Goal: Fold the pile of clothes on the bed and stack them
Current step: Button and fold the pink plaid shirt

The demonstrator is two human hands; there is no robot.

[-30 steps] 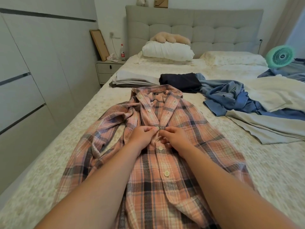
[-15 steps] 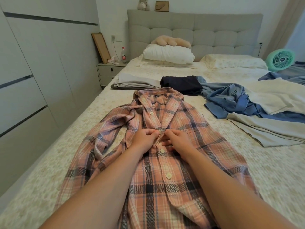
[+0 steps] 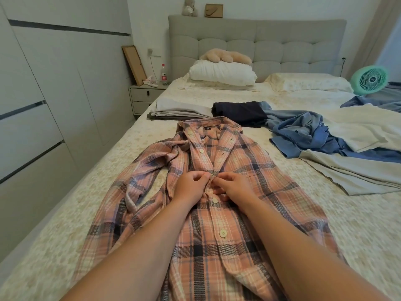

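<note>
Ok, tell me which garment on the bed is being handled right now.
The pink plaid shirt, spread flat nearest the camera. The left hand and right hand pinch its button placket; the folded and heaped clothes farther up lie untouched.

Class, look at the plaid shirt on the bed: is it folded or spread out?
Spread out. The plaid shirt lies flat, front up, one sleeve loose; both hands pinch its placket.

The shirt (image 3: 217, 203) lies before two folded stacks (image 3: 180, 109), the unfolded pile (image 3: 325, 137) to its right.
</note>
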